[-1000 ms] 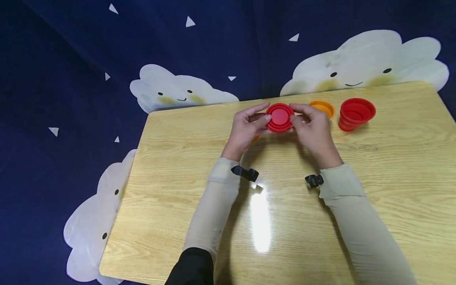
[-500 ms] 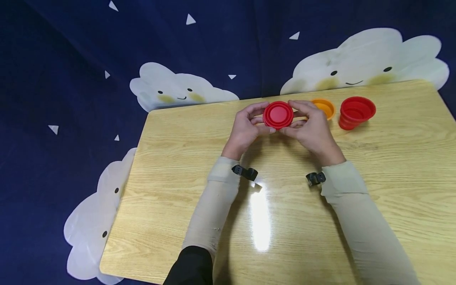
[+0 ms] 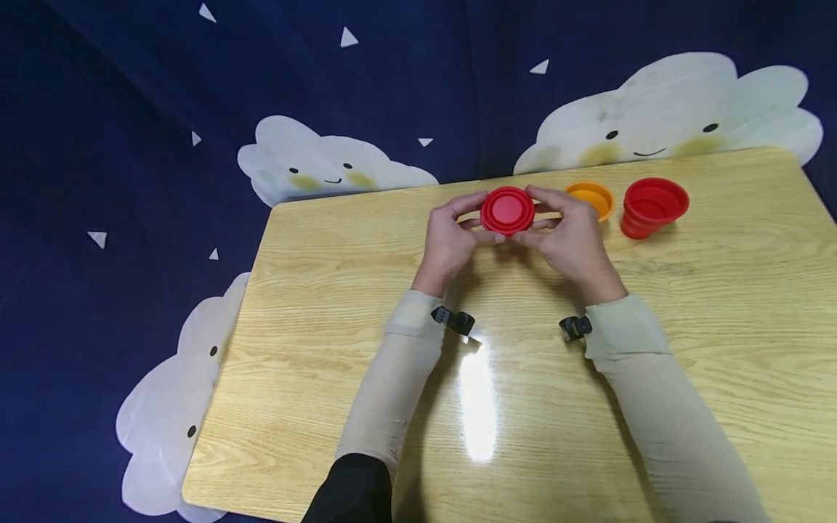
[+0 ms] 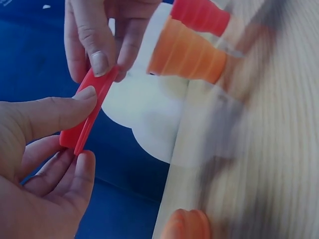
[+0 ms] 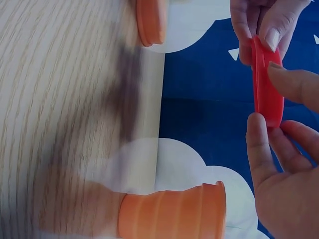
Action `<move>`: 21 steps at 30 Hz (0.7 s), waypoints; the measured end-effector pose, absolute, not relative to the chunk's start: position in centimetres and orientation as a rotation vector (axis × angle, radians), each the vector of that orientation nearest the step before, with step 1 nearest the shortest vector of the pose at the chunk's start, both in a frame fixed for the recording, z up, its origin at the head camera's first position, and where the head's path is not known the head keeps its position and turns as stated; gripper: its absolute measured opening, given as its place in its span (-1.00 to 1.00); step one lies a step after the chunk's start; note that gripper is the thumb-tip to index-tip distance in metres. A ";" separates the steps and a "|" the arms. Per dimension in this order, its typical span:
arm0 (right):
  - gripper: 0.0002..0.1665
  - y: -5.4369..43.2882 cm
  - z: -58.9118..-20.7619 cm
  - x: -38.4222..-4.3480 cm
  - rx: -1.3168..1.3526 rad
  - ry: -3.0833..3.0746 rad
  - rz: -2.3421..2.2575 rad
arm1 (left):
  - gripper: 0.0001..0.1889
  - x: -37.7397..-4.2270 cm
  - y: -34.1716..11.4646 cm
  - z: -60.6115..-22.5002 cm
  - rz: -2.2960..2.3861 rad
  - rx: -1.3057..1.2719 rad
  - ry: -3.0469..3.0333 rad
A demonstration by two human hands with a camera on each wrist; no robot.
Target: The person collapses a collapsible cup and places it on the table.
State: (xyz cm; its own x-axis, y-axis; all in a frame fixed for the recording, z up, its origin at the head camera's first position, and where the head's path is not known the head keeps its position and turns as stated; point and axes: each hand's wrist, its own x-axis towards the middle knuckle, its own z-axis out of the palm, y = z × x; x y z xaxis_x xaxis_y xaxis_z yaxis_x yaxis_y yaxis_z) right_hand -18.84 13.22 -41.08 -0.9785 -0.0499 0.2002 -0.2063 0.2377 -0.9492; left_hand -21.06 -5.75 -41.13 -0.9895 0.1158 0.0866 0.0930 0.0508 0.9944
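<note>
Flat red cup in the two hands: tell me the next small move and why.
Probably lower the flat red cup to the table, beside the flat orange cup. It looks fully collapsed, the left hand and right hand both hold it above the table, and the orange one rests there in a similarly squat shape.

disc point(image 3: 507, 211): above table point(image 3: 327, 349) | middle cup point(image 3: 594, 194): right of disc | end cup point(image 3: 654, 208): rightmost
</note>
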 end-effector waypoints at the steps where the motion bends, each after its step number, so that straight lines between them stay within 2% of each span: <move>1: -0.20 13.2 -41.1 -18.9 0.247 -2.369 1.843 | -0.30 -21.1 -5.7 -41.2 2.127 0.222 2.290; 13: -0.15 12.9 -41.6 -19.2 0.227 -2.425 1.841 | -0.32 -21.0 -5.4 -42.0 2.059 0.212 2.455; 21: -0.18 12.8 -42.3 -19.4 0.237 -2.425 1.813 | -0.31 -21.0 -5.2 -42.6 1.995 0.158 2.498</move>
State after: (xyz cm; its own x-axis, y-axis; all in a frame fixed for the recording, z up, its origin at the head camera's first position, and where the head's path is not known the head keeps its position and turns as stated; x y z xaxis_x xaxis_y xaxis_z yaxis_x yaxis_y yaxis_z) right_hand -19.41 12.79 -42.25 -0.9824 -0.0625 0.1761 -0.1866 0.2771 -0.9426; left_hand -21.02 -5.21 -42.64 -0.9933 0.0399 0.1080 0.1142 0.2189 0.9691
